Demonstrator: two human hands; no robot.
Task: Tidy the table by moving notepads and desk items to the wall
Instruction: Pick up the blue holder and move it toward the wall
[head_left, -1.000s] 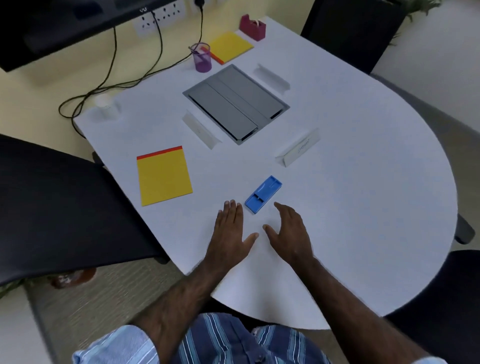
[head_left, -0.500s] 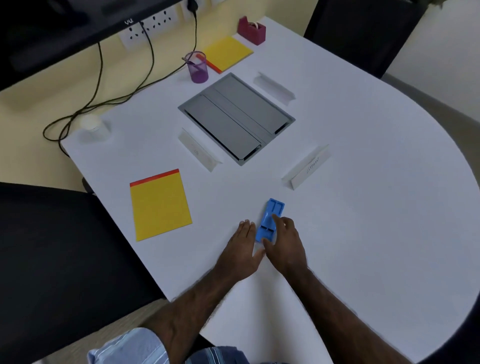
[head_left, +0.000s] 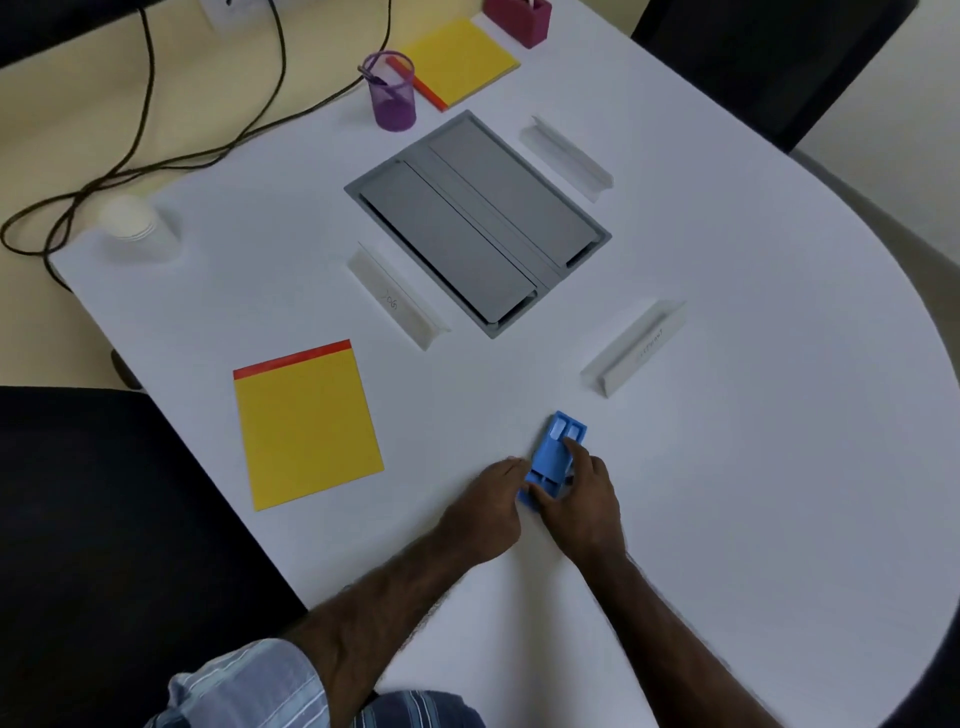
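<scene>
Your right hand (head_left: 584, 499) has its grip on the blue holder (head_left: 556, 452): thumb at its near end, fingers curled over its right side. Your left hand (head_left: 488, 512) sits just left of it, fingertips touching its near-left edge, fingers fairly straight, holding nothing. The holder is on the white counter (head_left: 753, 467), near edge, centre. Near yellow notepad (head_left: 306, 423) lies flat to the left, well apart. Far yellow notepad (head_left: 457, 62) is by the wall, touching or just beside the purple pen cup (head_left: 392, 93), maroon dispenser (head_left: 517, 21) beyond. Grey cable hatch (head_left: 478, 223) mid-counter, three white name stands around it. Paper cups (head_left: 132, 228) far left.
</scene>
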